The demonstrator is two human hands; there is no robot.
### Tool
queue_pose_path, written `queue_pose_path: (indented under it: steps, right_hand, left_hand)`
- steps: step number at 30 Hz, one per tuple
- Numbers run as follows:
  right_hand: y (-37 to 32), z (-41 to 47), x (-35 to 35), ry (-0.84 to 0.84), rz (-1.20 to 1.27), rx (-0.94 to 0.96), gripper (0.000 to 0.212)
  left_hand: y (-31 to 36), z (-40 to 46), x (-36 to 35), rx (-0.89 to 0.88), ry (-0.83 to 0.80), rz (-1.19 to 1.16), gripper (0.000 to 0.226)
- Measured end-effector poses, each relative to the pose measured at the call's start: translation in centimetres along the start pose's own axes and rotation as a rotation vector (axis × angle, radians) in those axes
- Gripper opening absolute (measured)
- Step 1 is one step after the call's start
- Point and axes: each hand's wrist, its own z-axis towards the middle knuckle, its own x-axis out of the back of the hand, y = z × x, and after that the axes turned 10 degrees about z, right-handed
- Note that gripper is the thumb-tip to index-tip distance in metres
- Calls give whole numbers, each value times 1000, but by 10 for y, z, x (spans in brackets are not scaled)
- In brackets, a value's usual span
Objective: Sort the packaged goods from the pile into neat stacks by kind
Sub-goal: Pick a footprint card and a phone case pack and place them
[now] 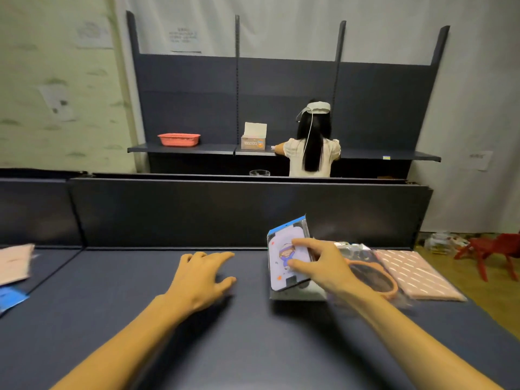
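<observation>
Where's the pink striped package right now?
Far right on the dark table, lying flat: the pink striped package sits beside the orange-rimmed item, right of the right hand.

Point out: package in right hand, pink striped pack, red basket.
cartoon package [284, 266], head view, on its printed front face.
pink striped pack [416, 274], head view, middle of its top face.
red basket [179, 139], head view, on its front wall.

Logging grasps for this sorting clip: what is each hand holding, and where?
Right hand pinches the phone case package at its right edge; left hand holds nothing.
</observation>
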Motion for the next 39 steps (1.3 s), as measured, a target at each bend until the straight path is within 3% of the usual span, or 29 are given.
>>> queue_pose_path:
  steps: [5,9,22,29,36,39]
  right_hand:
    - [0,12,-51,-35,-81,-48,52]
    - [1,13,-75,-48,-178,-57,54]
    - [2,-5,-89,-7,-601,-42,64]
    - [-13,-4,-78,-91,-820,129,57]
    - [-44,3,-98,-144,-867,429,57]
    - [-46,4,-120,-227,-844,534,57]
  left_hand:
    - [-42,-11,1,43,21,-57,92]
    - [-62,-14,-1,35,-9,-106,77]
    - [-90,-19,-6,-64,-22,-70,69]
    - [-77,-24,1,5,27,-74,88]
    - [-73,-51,14,136,63,-26,87]
    - [-81,-83,10,178,83,7,76]
